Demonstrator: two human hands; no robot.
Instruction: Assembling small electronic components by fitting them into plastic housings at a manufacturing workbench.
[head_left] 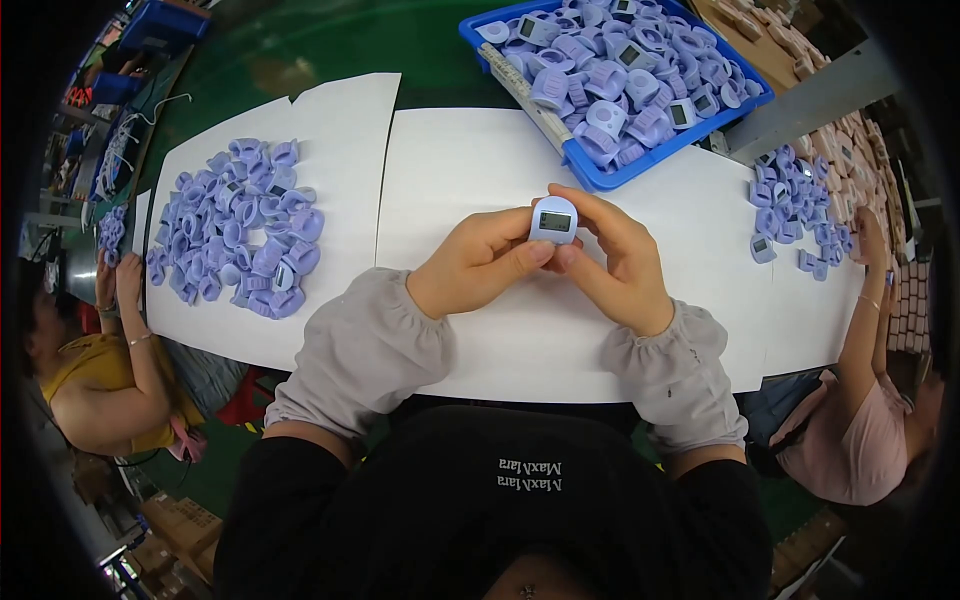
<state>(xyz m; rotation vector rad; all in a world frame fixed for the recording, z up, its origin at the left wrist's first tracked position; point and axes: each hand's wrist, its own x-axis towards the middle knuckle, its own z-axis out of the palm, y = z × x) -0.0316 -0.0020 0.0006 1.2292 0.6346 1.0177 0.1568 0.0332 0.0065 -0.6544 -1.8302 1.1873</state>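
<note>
Our fingers (602, 210) are hiding parts of the lilac device (555, 204), whose screen (555, 221) is showing marks too small for us to read. The top edge is cropping the blue bin (610, 178).

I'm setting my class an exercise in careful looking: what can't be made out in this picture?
All in the head view:
Back of the purple device: turned away from the camera.
Readout on its screen: too small.
Some fingertips of the left hand and right hand: hidden behind the device.
Bottom of the blue tray: covered by heaped purple pieces.
</note>
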